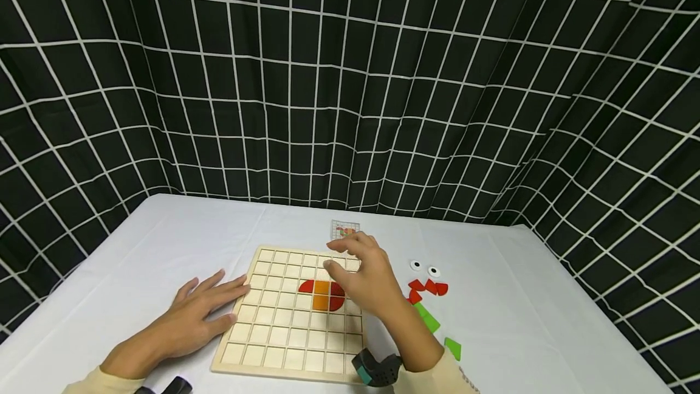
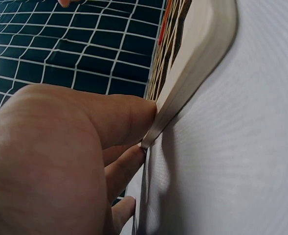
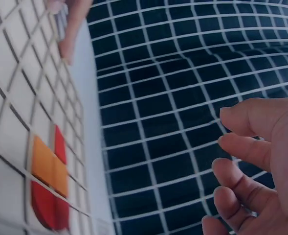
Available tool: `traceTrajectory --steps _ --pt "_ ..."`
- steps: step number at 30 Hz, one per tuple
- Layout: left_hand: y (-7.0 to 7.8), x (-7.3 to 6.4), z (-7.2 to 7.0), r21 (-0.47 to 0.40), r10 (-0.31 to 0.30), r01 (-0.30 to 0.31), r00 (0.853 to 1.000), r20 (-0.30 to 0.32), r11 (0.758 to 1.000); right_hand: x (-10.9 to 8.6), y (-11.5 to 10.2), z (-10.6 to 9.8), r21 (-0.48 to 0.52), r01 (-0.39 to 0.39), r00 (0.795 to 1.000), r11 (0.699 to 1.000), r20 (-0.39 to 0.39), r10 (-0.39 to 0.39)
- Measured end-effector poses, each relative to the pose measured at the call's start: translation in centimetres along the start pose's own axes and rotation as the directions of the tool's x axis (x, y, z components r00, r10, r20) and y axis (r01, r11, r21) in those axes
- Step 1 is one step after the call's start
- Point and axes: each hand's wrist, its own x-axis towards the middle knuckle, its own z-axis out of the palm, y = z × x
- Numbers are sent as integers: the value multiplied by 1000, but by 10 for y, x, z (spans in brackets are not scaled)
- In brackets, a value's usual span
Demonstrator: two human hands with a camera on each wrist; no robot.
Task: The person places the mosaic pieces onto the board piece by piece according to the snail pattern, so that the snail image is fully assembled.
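A square wooden grid board (image 1: 295, 336) lies on the white table. Set in its cells are two orange pieces (image 1: 321, 295), with red rounded pieces (image 1: 337, 303) along their right side and one red quarter-round piece (image 1: 307, 286) at their upper left. My left hand (image 1: 199, 306) rests at the board's left edge, thumb and fingertips against the rim, fingers fairly straight. Above the board's upper right part, my right hand (image 1: 361, 269) hovers with thumb and fingers apart; nothing is between them. In the right wrist view its fingers (image 3: 246, 152) are loosely bent, away from the board.
Right of the board lie loose red pieces (image 1: 431, 286), green pieces (image 1: 429, 319) and two white eye discs (image 1: 434, 272). A small picture card (image 1: 345, 228) sits behind the board, partly covered by my right hand. A black curtain (image 1: 306, 90) with white grid lines surrounds the table.
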Motion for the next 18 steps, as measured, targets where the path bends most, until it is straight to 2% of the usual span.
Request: traceTrajectory --steps 8,18 --pt "0 0 1 1 -2 2 1000 -2 1000 -10 2 -39 -48 52 995 997 -80 -56" --pt "1 0 1 6 -3 3 1000 -3 1000 -26 13 -85 -102 -1 992 995 -127 -12"
